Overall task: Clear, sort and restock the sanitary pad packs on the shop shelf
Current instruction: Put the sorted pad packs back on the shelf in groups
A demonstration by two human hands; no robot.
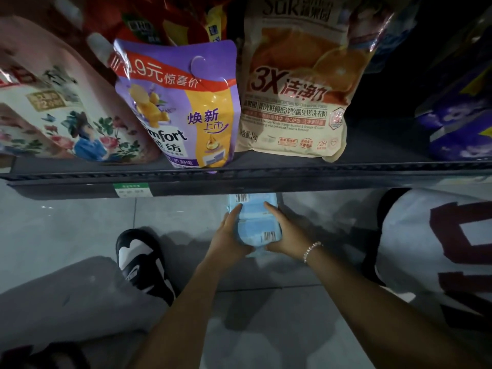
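pads (255, 222): light blue, barcodes
softener pouch (177, 102): purple, yellow, red banner
detergent bag (298, 83): cream, orange
shoe (141, 262): black, white

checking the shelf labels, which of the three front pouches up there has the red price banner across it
The purple pouch in the middle. A red banner runs across its top; the pink floral pouch to its left and the orange pouch to its right have none.

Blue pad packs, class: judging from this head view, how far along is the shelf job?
Done: nothing finished shows. In hand: the left hand and right hand grip a stack of blue pad packs between them, low under the dark shelf edge. Left: placing and sorting them; the pad shelf itself is out of view.
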